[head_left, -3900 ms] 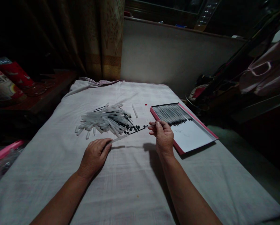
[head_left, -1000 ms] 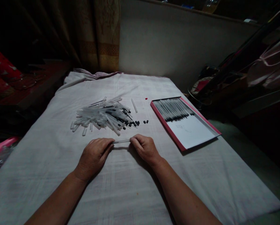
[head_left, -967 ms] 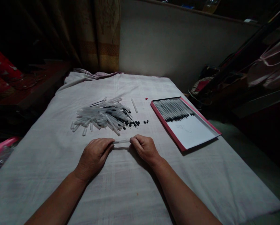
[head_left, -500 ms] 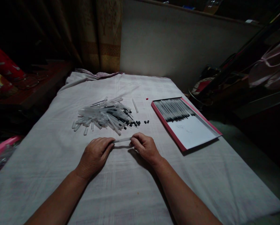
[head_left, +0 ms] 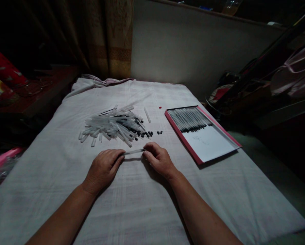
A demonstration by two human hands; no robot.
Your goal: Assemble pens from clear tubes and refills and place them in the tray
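Note:
A slim translucent pen [head_left: 133,151] with a dark end is held level between my two hands, just above the cloth. My left hand [head_left: 104,169] pinches its left end between thumb and fingers. At the dark right end, the thumb and forefinger of my right hand [head_left: 159,160] are closed. Beyond my hands lies a loose pile of clear pen barrels [head_left: 108,126], with dark refills and black pieces mixed in. Several small black plugs [head_left: 149,134] are scattered at the pile's right edge. A shallow pink-edged box [head_left: 184,146] on the right holds a row of pens [head_left: 190,119] with dark ends.
A white cloth [head_left: 132,211] covers the table. One barrel [head_left: 147,115] and a red plug [head_left: 160,107] lie apart behind the pile. A curtain [head_left: 119,41] and a pale wall [head_left: 167,44] stand behind; a dark wooden table [head_left: 45,88] is at the left.
My right fingertips have shifted slightly up and right along the pen, and its dark end shows more. My left hand has barely moved.

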